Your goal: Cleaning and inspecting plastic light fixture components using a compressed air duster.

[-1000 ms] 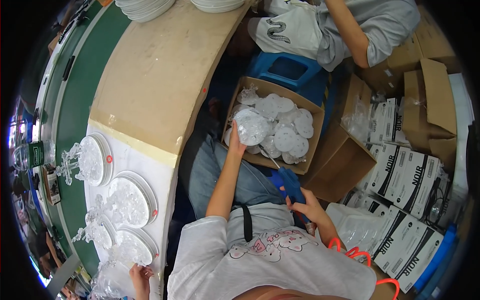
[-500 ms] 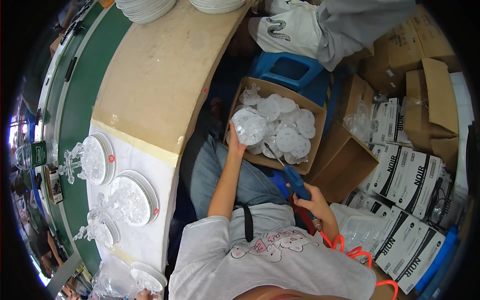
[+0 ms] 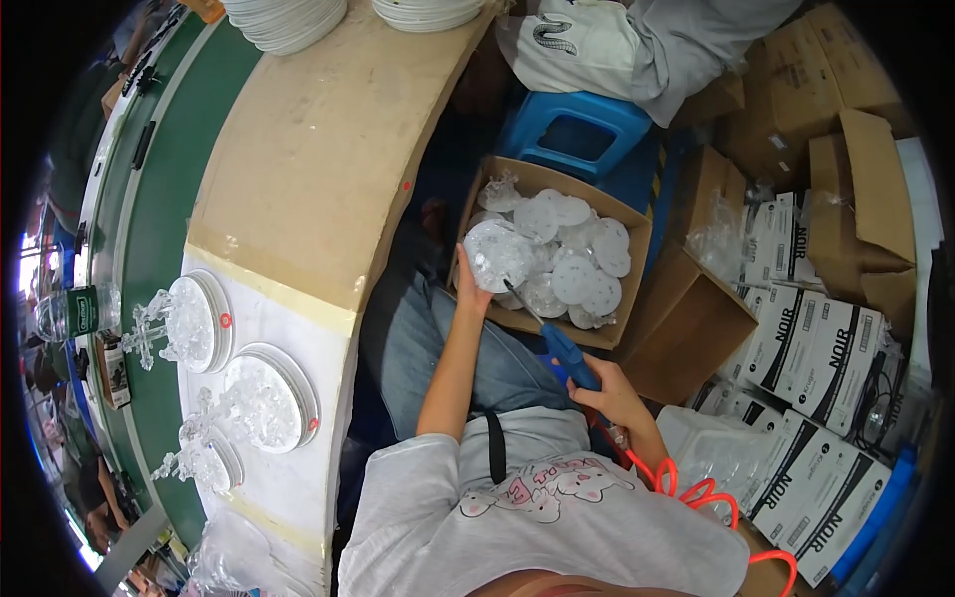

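My left hand (image 3: 471, 291) grips a clear, faceted round plastic disc (image 3: 496, 255) by its lower left edge, above an open cardboard box (image 3: 635, 284). Several frosted round discs (image 3: 574, 279) lie heaped in that box. My right hand (image 3: 619, 401) is closed around a blue power screwdriver (image 3: 569, 355) with a long thin shaft. The shaft's tip is at the lower right edge of the held disc; whether it touches, I cannot tell. A coiled orange hose (image 3: 704, 490) runs from the tool's rear end.
Left stands a table (image 3: 328, 149) bearing clear ornate pieces on white round bases (image 3: 267, 398) and stacked white plates (image 3: 284, 22). A blue stool (image 3: 597, 111) and a person in grey trousers are beyond the box. Cartons (image 3: 806, 338) and an open box (image 3: 686, 323) stand right.
My right hand has brought the screwdriver leftward, its tip now at the disc's edge. At the table's near end, a white round base and a hand beside it have gone from view.
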Motion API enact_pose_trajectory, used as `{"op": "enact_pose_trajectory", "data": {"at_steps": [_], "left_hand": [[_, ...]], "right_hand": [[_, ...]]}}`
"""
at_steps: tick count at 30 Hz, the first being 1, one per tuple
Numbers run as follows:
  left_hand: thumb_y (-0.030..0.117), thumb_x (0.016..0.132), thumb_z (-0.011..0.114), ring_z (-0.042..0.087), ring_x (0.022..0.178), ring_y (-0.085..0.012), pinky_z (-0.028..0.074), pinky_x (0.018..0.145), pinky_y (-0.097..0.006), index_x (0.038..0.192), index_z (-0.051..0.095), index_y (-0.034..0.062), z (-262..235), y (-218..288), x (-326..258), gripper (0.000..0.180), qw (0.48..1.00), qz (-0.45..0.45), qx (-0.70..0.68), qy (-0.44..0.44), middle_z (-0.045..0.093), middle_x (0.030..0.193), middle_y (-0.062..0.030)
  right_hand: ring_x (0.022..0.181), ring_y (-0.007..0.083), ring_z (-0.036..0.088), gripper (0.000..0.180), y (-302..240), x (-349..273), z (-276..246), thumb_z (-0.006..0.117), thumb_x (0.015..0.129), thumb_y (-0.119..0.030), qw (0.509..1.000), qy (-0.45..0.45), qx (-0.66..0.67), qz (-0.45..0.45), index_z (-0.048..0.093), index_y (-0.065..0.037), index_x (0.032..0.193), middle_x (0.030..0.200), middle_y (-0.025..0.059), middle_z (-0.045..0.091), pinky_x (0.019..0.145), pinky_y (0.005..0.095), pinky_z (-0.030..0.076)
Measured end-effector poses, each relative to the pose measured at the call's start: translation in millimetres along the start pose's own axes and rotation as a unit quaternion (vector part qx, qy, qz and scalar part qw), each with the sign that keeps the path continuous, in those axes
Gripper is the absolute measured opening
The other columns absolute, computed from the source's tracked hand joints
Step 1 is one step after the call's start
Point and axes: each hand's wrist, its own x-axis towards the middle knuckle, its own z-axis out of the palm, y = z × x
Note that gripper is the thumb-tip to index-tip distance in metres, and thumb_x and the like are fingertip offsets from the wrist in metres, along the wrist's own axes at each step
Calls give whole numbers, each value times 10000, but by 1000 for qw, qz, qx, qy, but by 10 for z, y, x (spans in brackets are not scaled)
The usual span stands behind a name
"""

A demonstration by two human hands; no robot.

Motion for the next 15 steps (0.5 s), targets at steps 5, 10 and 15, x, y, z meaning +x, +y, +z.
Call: {"op": "enact_pose_trajectory", "data": {"at_steps": [5, 10, 15], "left_hand": [[557, 842, 373, 415, 1165, -262, 343, 973, -398, 1274, 365, 72, 14, 18, -16, 650, 1000, 15, -1, -6, 423, 1275, -96], [550, 846, 369, 402, 1174, -264, 328, 983, -402, 1279, 360, 77, -23, 18, -9, 641, 1000, 19, -9, 1, 413, 1284, -98], [537, 856, 360, 384, 1186, -268, 312, 995, -408, 1283, 354, 82, -54, 23, 10, 624, 998, 52, -16, 9, 390, 1303, -96]], "right_hand": [[650, 73, 481, 403, 2, 6, -56, 556, 681, -88, 1000, -4, 1, -2, 545, -20, 1078, 712, 19, 545, 652, 222, 412], [659, 78, 484, 422, -22, -17, -31, 560, 672, -91, 1000, -29, -1, -6, 541, -20, 1087, 710, 18, 540, 665, 230, 415], [670, 79, 487, 444, -98, -17, -44, 562, 677, -73, 998, -54, 40, 1, 532, -37, 1119, 713, 14, 542, 682, 228, 410]]}}
